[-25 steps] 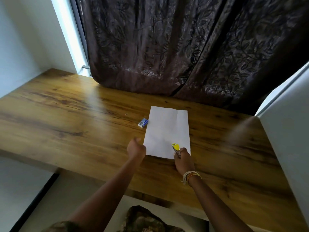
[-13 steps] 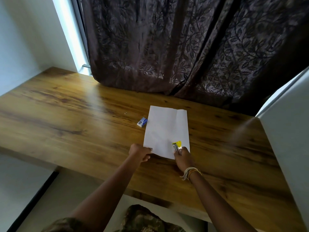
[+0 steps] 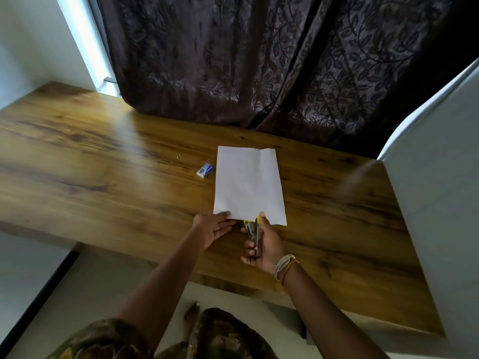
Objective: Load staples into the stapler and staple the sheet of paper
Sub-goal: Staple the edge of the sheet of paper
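A white sheet of paper (image 3: 248, 185) lies on the wooden table (image 3: 103, 177). My right hand (image 3: 264, 244) grips a small stapler (image 3: 252, 233) with yellow trim, its jaws at the sheet's near edge. The stapler's front tip is hidden under the paper edge. My left hand (image 3: 212, 229) rests flat, fingers spread, with fingertips touching the sheet's near left corner. A small blue and white staple box (image 3: 204, 170) sits just left of the sheet.
A dark patterned curtain (image 3: 259, 60) hangs behind the table. A white panel (image 3: 435, 203) stands along the table's right side. The table's near edge runs just below my wrists. A tiny loose staple (image 3: 177, 156) lies left of the box.
My left hand opened from a fist and moved right onto the sheet's near corner. My right hand drew the stapler back off the sheet to its near edge.
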The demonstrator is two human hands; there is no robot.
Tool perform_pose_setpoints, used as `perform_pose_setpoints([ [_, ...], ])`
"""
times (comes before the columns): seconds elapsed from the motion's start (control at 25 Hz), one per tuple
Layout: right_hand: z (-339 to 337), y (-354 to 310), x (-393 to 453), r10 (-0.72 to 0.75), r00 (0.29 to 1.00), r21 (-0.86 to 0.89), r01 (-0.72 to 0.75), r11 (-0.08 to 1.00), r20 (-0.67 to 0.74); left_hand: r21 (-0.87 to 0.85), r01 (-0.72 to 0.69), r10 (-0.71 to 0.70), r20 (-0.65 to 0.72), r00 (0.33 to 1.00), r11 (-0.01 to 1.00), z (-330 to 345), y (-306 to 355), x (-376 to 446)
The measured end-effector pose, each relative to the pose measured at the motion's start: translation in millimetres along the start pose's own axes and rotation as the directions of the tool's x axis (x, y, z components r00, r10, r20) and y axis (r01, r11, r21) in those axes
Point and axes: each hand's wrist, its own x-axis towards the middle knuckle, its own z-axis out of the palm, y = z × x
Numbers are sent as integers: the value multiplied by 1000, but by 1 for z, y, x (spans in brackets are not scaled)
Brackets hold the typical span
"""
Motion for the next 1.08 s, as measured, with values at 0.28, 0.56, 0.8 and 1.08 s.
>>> perform_pose_setpoints([
  [0.28, 13, 2, -4, -59, 991, -308, 19, 951, -121, 26, -58, 58, 12, 998, 998, 5, 0, -8],
  [0.56, 19, 10, 12, -581, 804, -927, 109, 359, -130, 43, -11, 8, 63, 998, 999, 0, 1, 1],
  [0.8, 28, 19, 20, -681, 666, -816, 187, 547, -304, 37, -18, 14, 101, 995, 999, -5, -2, 10],
  [1.08, 42, 18, 20, -738, 629, -914, 107, 392, -244, 47, -28, 23, 106, 994, 999, -6, -2, 13],
])
